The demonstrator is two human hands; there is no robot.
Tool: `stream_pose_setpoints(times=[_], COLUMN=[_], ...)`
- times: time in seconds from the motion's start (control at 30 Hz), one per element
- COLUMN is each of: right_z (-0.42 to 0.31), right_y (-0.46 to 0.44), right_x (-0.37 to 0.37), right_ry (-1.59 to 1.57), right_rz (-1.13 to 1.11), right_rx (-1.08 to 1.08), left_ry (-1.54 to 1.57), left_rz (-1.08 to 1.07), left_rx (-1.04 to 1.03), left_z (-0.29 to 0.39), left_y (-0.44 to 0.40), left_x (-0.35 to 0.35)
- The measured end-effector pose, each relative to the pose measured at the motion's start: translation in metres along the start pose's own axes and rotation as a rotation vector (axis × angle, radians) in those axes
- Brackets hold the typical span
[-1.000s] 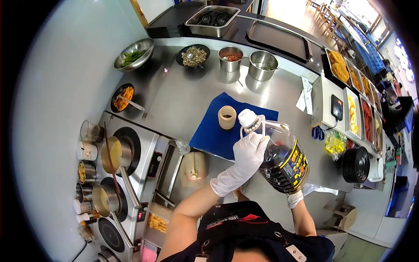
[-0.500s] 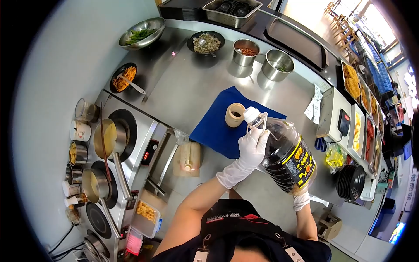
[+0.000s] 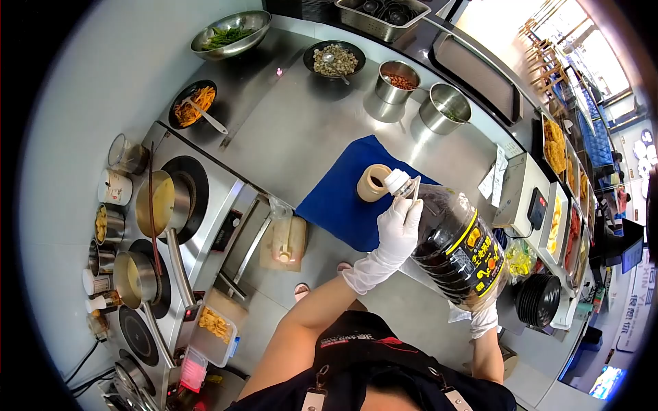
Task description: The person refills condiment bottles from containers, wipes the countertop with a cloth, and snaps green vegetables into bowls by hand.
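Got the jug (image 3: 460, 250) tilted, lol
My left hand (image 3: 399, 229)'s gripping its handle (image 3: 416, 186), right hand (image 3: 484, 319)'s holding the base; cap (image 3: 397, 182)'s by the jar (image 3: 371, 186), near the bench (image 3: 288, 120)'s front edge.

Steel bowl (image 3: 259, 26) of greens (image 3: 229, 37), black bowl (image 3: 175, 114) of orange strips (image 3: 199, 100), stacked black plates (image 3: 538, 300), paper slips (image 3: 491, 179)
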State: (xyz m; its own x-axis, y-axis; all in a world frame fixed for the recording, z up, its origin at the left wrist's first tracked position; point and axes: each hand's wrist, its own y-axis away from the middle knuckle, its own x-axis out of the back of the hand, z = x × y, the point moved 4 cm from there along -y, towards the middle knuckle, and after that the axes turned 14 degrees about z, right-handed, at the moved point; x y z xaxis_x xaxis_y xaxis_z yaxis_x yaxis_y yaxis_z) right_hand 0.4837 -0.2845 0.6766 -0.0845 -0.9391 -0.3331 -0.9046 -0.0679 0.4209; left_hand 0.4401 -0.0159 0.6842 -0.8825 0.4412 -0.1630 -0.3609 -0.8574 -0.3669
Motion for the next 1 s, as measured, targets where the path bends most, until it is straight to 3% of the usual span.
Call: stream_pose_setpoints(times=[0.1,0.23,0.3,0.33,0.47,1.0], right_z=[-0.016,-0.035,-0.043,-0.044,-0.031,-0.051], right_y=[0.007,0.028,0.031,0.029,0.005,0.009], right_x=[-0.009,-0.029,-0.035,-0.037,-0.025,-0.033], right_ry=[0.349,0.935,1.013,0.977,0.135,0.178], right_rz=[0.000,-0.039,-0.029,-0.016,0.075,0.034], right_rx=[0.258,0.823,0.914,0.867,-0.155,-0.090], left_ry=[0.012,0.016,0.019,0.021,0.026,0.025], left_rz=[0.010,0.022,0.027,0.029,0.036,0.022], left_rx=[0.013,0.050,0.069,0.079,0.087,0.142], left_z=[0.001,-0.003,-0.004,-0.003,0.000,0.000], left_y=[-0.001,0.001,0.001,0.001,-0.001,-0.002], left_x=[0.000,0.001,0.002,0.002,0.004,0.005])
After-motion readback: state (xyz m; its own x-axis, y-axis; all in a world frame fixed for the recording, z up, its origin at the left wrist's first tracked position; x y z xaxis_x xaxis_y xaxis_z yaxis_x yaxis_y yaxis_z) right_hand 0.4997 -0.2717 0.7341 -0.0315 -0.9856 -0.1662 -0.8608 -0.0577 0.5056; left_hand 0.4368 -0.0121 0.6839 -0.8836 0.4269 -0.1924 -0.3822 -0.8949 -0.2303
